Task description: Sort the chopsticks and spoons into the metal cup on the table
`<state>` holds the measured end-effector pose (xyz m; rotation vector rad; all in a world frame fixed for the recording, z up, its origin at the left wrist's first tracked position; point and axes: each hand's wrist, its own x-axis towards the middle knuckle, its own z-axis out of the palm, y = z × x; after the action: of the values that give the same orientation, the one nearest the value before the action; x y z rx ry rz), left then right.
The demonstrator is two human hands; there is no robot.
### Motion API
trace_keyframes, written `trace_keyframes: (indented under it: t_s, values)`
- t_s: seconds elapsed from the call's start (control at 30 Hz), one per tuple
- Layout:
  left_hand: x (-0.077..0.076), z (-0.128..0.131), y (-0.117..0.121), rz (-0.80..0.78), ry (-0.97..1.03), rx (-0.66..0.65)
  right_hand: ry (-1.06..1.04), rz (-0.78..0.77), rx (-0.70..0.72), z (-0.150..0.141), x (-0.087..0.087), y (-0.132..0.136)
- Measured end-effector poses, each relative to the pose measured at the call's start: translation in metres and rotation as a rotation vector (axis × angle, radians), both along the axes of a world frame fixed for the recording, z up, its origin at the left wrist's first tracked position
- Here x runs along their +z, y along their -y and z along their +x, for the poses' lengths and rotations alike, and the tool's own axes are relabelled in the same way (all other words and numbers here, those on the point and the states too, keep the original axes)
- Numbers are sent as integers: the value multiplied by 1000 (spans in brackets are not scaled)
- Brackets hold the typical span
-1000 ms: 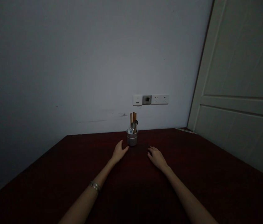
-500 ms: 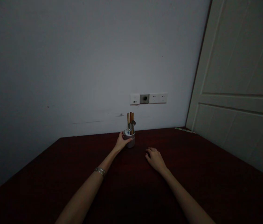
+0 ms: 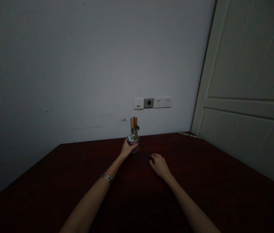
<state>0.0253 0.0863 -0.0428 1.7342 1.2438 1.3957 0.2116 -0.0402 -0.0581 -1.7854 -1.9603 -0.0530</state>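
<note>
My left hand (image 3: 126,149) is closed around the left side of a grey utensil holder (image 3: 135,150), with the thumb across its front and the other fingers mostly hidden behind it. The holder stands upright on the dark red table. Several wooden chopsticks (image 3: 134,121) rise from it, along with metal spoons (image 3: 133,132) and a white ceramic piece with a blue mark (image 3: 130,138), perhaps a spoon. To the right of the holder, my right hand (image 3: 160,165) rests palm down on the table, holding nothing, its fingers loosely bent and the thumb apart.
The dark red table (image 3: 98,161) meets a pale wall (image 3: 90,64) behind the holder. Sockets and switches (image 3: 153,103) are set in the wall. A whitish panelled door (image 3: 244,97) stands along the right side. A thin pale strip (image 3: 189,135) lies near the table's back right corner.
The left fingers have slid further around the holder, closing on it. The whole view has shifted slightly, so things appear a little further left. The right hand stays on the table.
</note>
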Motion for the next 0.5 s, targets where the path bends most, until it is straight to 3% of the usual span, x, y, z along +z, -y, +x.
trace_keyframes:
  t_s: [0.33, 0.5]
  values:
    - [10, 0, 13, 10, -17, 84, -12, -17, 1, 1, -1, -1]
    - [19, -15, 19, 24, 3, 114, -1, 7, 6, 2, -3, -2]
